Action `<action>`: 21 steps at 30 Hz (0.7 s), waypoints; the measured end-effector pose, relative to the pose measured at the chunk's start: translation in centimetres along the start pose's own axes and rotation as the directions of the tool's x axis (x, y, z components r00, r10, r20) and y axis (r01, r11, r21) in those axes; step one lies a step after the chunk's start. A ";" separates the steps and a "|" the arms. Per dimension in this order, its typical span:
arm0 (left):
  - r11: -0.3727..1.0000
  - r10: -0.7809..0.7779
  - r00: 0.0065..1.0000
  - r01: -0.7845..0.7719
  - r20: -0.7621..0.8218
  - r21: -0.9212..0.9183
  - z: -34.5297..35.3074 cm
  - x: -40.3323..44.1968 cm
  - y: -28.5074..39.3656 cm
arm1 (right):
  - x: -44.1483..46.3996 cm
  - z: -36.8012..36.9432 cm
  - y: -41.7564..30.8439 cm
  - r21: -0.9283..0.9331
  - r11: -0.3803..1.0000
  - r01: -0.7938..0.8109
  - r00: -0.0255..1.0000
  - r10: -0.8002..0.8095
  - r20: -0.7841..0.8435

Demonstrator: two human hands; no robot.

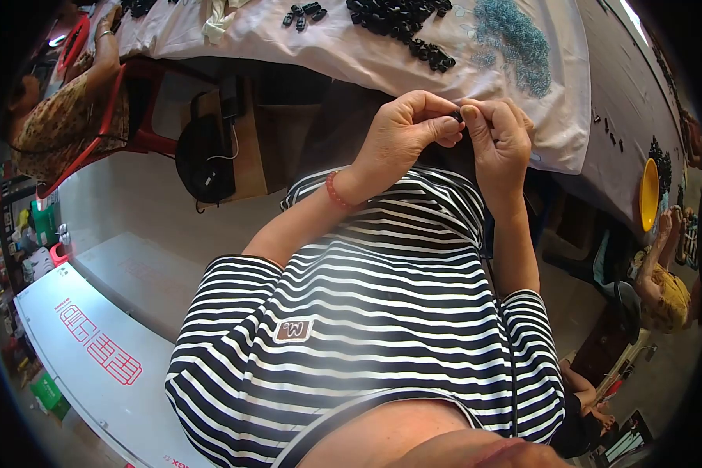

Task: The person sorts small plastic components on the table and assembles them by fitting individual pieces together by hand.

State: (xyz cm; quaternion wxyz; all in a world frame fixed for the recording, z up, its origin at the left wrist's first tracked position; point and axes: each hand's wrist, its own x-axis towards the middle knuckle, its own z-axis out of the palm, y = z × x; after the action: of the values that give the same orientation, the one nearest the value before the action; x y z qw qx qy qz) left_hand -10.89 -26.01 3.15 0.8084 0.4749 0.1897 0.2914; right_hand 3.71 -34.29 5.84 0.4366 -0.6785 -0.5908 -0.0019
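My left hand [402,132], with a beaded bracelet on its wrist, pinches a small black piece [457,116] between thumb and fingertips. Opposite it, my right hand [501,136] has its thumb and index finger closed at the same piece, so both hands meet on it. They are just off the near edge of the cloth-covered table [288,39]. Beyond them lies a heap of small black plastic pieces [398,19]. To its right is a heap of tiny bluish, shiny pieces [519,43], too small to make out.
A few black pieces [303,15] lie apart on the cloth. On the right, a yellow dish [648,195] stands near another black pile [661,164]. One person sits at left on a red chair [144,140]; others are at right. A large white box [93,351] is at lower left.
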 end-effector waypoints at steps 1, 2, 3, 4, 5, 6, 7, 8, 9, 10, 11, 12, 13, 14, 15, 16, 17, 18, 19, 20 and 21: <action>1.000 -0.009 1.000 0.009 0.000 -0.014 0.0 0.0 0.0 | -0.1 0.1 0.1 -0.023 1.000 0.020 1.000 -0.020 -0.006; 0.999 -0.018 1.000 0.018 0.001 -0.027 0.0 0.0 0.0 | -0.1 0.2 0.0 -0.002 1.000 0.006 1.000 -0.006 -0.003; 1.000 -0.011 1.000 0.011 0.004 -0.020 0.0 0.0 0.0 | -0.1 0.2 -0.1 0.020 1.000 -0.010 1.000 0.010 0.000; 1.000 -0.004 1.000 0.004 0.008 -0.011 0.0 0.0 0.1 | -0.1 0.3 -0.2 0.041 0.999 -0.026 1.000 0.025 0.004; 1.000 0.003 1.000 -0.003 0.012 -0.002 -0.1 0.0 0.1 | -0.2 0.6 -0.6 0.190 0.969 -0.158 0.987 0.162 -0.008; 1.000 0.010 1.000 -0.010 0.007 0.008 -0.1 0.0 0.1 | -0.3 1.1 -1.1 0.334 0.900 -0.279 0.955 0.296 0.001; 1.000 0.018 1.000 -0.018 0.001 0.019 -0.1 0.1 0.1 | -0.3 1.4 -1.3 0.468 0.796 -0.383 0.907 0.420 0.029; 0.999 0.027 1.000 -0.027 -0.004 0.030 0.0 0.1 0.1 | -0.2 1.1 -1.0 0.422 0.828 -0.369 0.925 0.372 0.079; 0.999 0.021 1.000 -0.021 -0.005 0.030 -0.1 0.2 0.1 | -0.2 0.7 -0.4 0.376 0.857 -0.352 0.936 0.326 0.131; 0.999 0.014 1.000 -0.014 -0.005 0.031 -0.1 0.2 0.0 | -0.1 0.3 0.1 0.330 0.884 -0.330 0.941 0.283 0.184; 1.000 0.007 1.000 -0.006 -0.004 0.031 -0.1 0.2 -0.1 | -0.2 0.0 0.2 0.221 0.940 -0.261 0.956 0.221 0.191; 1.000 -0.020 1.000 0.020 -0.010 0.007 -0.1 0.1 -0.1 | -0.2 -0.3 0.3 0.108 0.977 -0.185 0.966 0.160 0.205; 0.999 -0.046 0.999 0.046 -0.014 -0.016 -0.2 0.1 -0.1 | -0.2 -0.5 0.3 -0.004 0.995 -0.102 0.969 0.101 0.226; 0.997 -0.072 0.997 0.071 -0.019 -0.040 -0.3 0.1 -0.1 | -0.3 -0.6 0.1 -0.049 0.998 -0.044 0.972 0.054 0.228; 0.993 -0.100 0.995 0.097 -0.027 -0.071 -0.5 0.1 -0.1 | -0.3 -0.7 -0.3 -0.092 0.996 0.016 0.972 0.006 0.233; 0.987 -0.127 0.991 0.123 -0.034 -0.102 -0.8 0.2 -0.1 | -0.3 -0.8 -0.6 -0.135 0.988 0.077 0.970 -0.042 0.240; 0.980 -0.154 0.987 0.148 -0.040 -0.133 -1.0 0.3 -0.2 | -0.3 -1.0 -1.1 -0.144 0.985 0.092 0.967 -0.053 0.250; 0.981 -0.152 0.988 0.145 -0.040 -0.131 -1.0 0.3 -0.3 | -0.2 -1.2 -1.7 -0.154 0.982 0.106 0.964 -0.064 0.259; 0.981 -0.151 0.988 0.145 -0.039 -0.130 -1.0 0.3 -0.5 | -0.2 -1.3 -1.9 -0.164 0.979 0.119 0.961 -0.072 0.269; 0.981 -0.150 0.988 0.144 -0.038 -0.128 -1.0 0.3 -0.6 | -0.3 -1.3 -1.8 -0.169 0.979 0.115 0.959 -0.065 0.276; 0.982 -0.157 0.987 0.152 -0.039 -0.112 -1.0 0.3 -0.5 | -0.3 -1.3 -1.5 -0.175 0.978 0.111 0.957 -0.059 0.283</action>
State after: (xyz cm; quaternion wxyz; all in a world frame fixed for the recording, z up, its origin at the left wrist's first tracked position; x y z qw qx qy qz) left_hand -11.14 -25.34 2.24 0.8485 0.4070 0.2289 0.2490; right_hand 3.09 -35.46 7.35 0.2830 -0.6843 -0.6718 0.0180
